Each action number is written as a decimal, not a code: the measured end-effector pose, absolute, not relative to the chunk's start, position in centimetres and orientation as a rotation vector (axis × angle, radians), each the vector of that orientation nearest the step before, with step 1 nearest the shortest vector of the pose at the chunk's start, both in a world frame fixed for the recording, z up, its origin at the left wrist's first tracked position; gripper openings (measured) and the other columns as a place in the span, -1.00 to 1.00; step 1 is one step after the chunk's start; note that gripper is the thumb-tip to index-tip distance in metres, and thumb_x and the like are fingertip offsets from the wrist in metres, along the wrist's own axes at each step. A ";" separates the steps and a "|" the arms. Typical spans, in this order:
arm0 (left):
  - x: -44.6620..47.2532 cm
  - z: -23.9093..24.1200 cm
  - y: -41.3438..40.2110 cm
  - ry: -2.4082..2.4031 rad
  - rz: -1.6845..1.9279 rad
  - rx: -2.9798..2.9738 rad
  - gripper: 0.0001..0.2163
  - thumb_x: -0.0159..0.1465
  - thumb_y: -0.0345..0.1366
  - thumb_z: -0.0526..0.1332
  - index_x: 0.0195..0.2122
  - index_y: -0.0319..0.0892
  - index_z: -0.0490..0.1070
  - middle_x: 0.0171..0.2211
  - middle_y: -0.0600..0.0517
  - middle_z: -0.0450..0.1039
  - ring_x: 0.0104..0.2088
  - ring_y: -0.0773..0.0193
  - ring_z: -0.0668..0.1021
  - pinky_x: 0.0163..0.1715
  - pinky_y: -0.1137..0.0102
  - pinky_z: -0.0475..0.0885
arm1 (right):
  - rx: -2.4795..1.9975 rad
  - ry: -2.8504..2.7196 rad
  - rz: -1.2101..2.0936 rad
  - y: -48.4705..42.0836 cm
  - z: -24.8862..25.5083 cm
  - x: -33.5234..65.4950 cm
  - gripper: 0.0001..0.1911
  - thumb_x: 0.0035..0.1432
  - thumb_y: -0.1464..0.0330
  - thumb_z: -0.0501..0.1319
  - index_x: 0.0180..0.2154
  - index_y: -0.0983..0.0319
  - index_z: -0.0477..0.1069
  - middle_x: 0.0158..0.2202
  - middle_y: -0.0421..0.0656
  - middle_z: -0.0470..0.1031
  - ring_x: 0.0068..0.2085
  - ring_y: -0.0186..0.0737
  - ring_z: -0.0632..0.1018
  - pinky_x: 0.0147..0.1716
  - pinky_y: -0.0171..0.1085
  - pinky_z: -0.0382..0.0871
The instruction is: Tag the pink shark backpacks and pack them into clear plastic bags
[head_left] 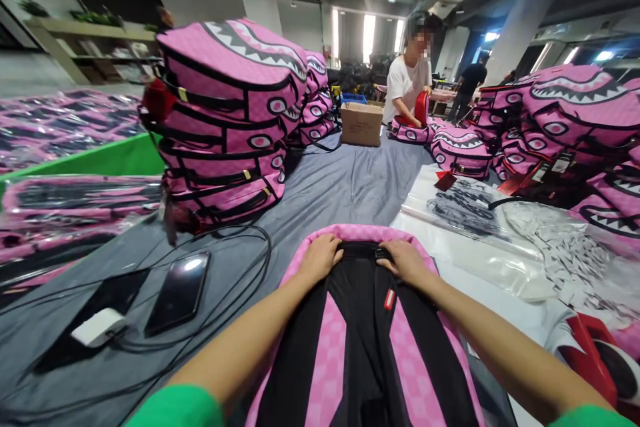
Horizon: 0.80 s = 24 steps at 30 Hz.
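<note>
A pink and black backpack (pixel 327 347) lies in front of me, its strap side facing up and its top end pointing away. My left hand (pixel 320 257) grips the top edge on the left, fingers curled over near the black carry handle (pixel 357 250). On the other side of that handle, my right hand (pixel 405 261) has its fingers closed on the same top edge. A small red and white label (pixel 389 299) shows on the right strap. The backpack's lower end runs out of view.
Stacked pink backpacks (pixel 225 120) rise at left, more (pixel 575 107) at right. A phone (pixel 179 292), white adapter (pixel 100 327) and cables lie left. Plastic bags (pixel 463 213) and a tape dispenser (pixel 595 353) are right. Beyond a cardboard box (pixel 361 124), a person (pixel 407 83) handles a bag.
</note>
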<state>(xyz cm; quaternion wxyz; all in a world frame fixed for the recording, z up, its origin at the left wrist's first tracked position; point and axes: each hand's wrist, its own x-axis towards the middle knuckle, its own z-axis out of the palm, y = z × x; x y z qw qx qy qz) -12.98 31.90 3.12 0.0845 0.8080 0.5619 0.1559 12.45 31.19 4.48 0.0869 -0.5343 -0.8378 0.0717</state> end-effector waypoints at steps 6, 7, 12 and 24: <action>-10.8 8.2 35.3 1.779 0.323 2.226 -0.52 0.47 -0.08 -0.07 0.03 -0.36 0.49 0.01 -0.36 0.54 0.10 -0.14 0.54 0.11 0.08 0.43 | -1.789 -2.444 0.124 37.4 4.8 11.0 -0.65 0.34 0.12 0.26 -0.01 0.25 0.46 -0.04 0.06 0.58 -0.02 0.07 0.59 -0.08 -0.13 0.41; -10.4 9.1 34.2 1.784 0.326 2.207 -0.45 0.47 0.02 -0.09 0.15 -0.33 0.41 0.12 -0.38 0.47 0.19 -0.18 0.48 0.14 0.04 0.40 | -1.800 -2.438 0.108 37.7 4.8 11.0 -0.64 0.35 0.10 0.24 -0.02 0.25 0.45 -0.05 0.05 0.59 -0.03 0.05 0.59 -0.10 -0.15 0.41; -7.0 9.2 27.1 1.654 0.169 2.154 -0.09 0.24 0.42 -0.09 0.47 -0.04 -0.12 0.46 -0.42 -0.23 0.44 -0.44 -0.17 0.25 -0.41 -0.05 | -1.871 -2.369 -0.003 37.8 3.9 10.3 -0.59 0.42 0.04 0.11 -0.01 0.24 0.42 -0.08 0.01 0.57 -0.03 -0.01 0.58 -0.11 -0.18 0.39; -5.4 3.0 26.8 1.971 0.392 2.294 -0.40 0.41 0.18 -0.03 0.40 0.07 0.12 0.46 -0.27 -0.08 0.46 -0.29 -0.06 0.36 -0.20 0.01 | -1.890 -2.461 -0.078 40.5 9.5 14.0 -0.46 0.15 0.43 0.40 0.15 0.20 0.35 0.13 0.05 0.44 0.11 0.04 0.48 -0.04 -0.17 0.35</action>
